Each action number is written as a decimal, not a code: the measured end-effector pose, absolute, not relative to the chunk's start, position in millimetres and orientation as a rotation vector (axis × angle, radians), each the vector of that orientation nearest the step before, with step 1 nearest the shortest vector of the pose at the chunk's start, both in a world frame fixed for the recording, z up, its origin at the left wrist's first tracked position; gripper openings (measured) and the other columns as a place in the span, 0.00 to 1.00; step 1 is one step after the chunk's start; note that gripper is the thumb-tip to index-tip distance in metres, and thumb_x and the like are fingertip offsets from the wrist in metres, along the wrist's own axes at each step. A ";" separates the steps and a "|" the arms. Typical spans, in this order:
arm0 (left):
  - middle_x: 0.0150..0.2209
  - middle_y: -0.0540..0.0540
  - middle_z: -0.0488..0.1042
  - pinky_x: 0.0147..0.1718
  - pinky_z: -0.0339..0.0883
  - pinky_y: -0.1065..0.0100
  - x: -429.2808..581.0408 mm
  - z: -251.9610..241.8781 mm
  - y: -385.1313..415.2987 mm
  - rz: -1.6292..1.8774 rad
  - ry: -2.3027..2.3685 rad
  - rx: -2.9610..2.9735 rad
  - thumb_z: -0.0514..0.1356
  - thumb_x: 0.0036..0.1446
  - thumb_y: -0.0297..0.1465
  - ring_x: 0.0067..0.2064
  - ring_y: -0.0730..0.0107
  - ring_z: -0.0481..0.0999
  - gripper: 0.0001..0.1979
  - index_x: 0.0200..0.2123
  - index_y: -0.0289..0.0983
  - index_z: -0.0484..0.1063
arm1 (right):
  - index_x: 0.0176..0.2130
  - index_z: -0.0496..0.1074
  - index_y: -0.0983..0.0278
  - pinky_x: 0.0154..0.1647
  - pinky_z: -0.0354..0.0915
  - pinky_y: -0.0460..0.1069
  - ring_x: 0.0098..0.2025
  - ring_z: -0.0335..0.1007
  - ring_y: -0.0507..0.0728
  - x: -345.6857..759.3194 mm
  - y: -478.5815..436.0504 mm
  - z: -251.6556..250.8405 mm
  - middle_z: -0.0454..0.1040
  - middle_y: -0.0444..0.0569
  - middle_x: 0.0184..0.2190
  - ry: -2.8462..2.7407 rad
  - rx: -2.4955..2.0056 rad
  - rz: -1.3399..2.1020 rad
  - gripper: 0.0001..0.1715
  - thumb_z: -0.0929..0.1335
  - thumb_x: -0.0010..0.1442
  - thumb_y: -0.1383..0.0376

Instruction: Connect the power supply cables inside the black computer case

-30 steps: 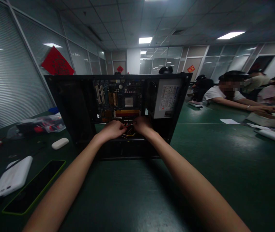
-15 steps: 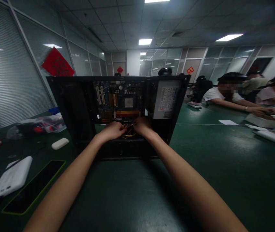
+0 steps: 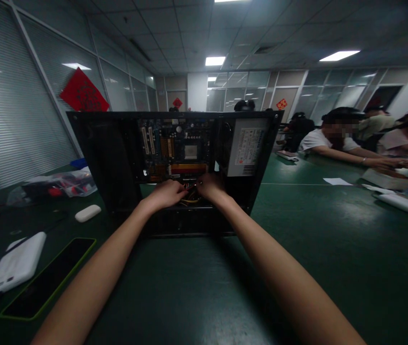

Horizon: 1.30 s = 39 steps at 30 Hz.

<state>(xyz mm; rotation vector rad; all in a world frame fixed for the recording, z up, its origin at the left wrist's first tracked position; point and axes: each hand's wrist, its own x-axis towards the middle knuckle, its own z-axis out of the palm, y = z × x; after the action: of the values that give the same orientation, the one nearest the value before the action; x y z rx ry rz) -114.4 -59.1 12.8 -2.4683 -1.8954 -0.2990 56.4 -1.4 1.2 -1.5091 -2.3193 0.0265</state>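
Note:
A black computer case stands open-sided on the table, with both my hands inside its lower part. My left hand has its fingers closed at a bundle of thin coloured cables. From the other side my right hand pinches the same cables; its fingertips are partly hidden. Above my hands sits the motherboard with a square silver chip and orange slots. The power supply, with a white label, fills the upper right corner of the case.
Left of the case lie a white earbud case, a white power bank, a phone with a green edge and a plastic bag. Across the green table, people work at the right near a paper sheet.
Both hands stay at the cables with almost no movement. The view has shifted very slightly.

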 end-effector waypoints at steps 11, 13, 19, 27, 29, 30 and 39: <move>0.34 0.39 0.81 0.27 0.53 0.65 -110.4 14.6 -60.8 -0.292 -1.889 -2.392 0.54 0.66 0.39 0.33 0.60 0.77 0.18 0.36 0.37 0.81 | 0.46 0.82 0.62 0.45 0.67 0.47 0.48 0.78 0.59 54.7 3.7 -0.5 0.82 0.54 0.46 -2.311 -1.528 0.033 0.19 0.62 0.67 0.64; 0.34 0.40 0.81 0.27 0.53 0.65 -110.5 14.5 -60.8 -0.315 -1.873 -2.388 0.54 0.66 0.40 0.33 0.60 0.77 0.18 0.36 0.37 0.81 | 0.46 0.82 0.62 0.45 0.67 0.47 0.48 0.78 0.59 54.7 4.8 -0.9 0.82 0.54 0.46 -2.312 -1.539 0.042 0.19 0.62 0.67 0.64; 0.32 0.41 0.80 0.26 0.51 0.65 -111.7 13.9 -60.4 -0.351 -1.861 -2.367 0.54 0.66 0.40 0.30 0.63 0.75 0.19 0.34 0.37 0.81 | 0.46 0.82 0.61 0.48 0.66 0.49 0.50 0.78 0.60 55.9 1.6 2.2 0.82 0.54 0.47 -2.305 -1.540 0.043 0.19 0.62 0.67 0.64; 0.33 0.40 0.81 0.28 0.53 0.65 -112.8 13.3 -59.4 -0.372 -1.830 -2.361 0.54 0.67 0.41 0.32 0.61 0.76 0.19 0.36 0.37 0.82 | 0.47 0.80 0.63 0.48 0.67 0.50 0.51 0.77 0.61 54.9 0.2 4.4 0.81 0.57 0.48 -2.331 -1.563 0.038 0.20 0.61 0.69 0.63; 0.33 0.40 0.81 0.28 0.53 0.65 -113.0 13.2 -59.3 -0.400 -1.819 -2.361 0.53 0.67 0.41 0.31 0.61 0.76 0.20 0.36 0.37 0.82 | 0.47 0.80 0.63 0.49 0.67 0.49 0.51 0.77 0.60 54.8 1.5 2.9 0.81 0.57 0.48 -2.327 -1.564 0.035 0.20 0.61 0.69 0.63; 0.32 0.41 0.81 0.28 0.52 0.65 -113.1 12.9 -59.1 -0.397 -1.837 -2.372 0.53 0.67 0.41 0.30 0.62 0.75 0.20 0.35 0.37 0.82 | 0.47 0.80 0.63 0.49 0.67 0.49 0.51 0.77 0.60 54.8 2.3 2.0 0.80 0.57 0.48 -2.329 -1.566 0.038 0.20 0.61 0.69 0.63; 0.29 0.42 0.79 0.27 0.50 0.65 -112.8 14.0 -59.9 -0.437 -1.850 -2.401 0.54 0.66 0.40 0.28 0.64 0.73 0.19 0.33 0.37 0.81 | 0.47 0.81 0.63 0.48 0.67 0.49 0.50 0.77 0.60 54.6 6.9 -0.9 0.81 0.57 0.48 -2.353 -1.549 0.033 0.19 0.62 0.67 0.65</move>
<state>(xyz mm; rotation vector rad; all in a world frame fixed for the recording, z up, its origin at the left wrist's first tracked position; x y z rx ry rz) -112.8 -59.9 14.0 -2.4013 -1.8502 -0.4366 54.6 6.9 -0.9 -1.5492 -2.3528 0.0325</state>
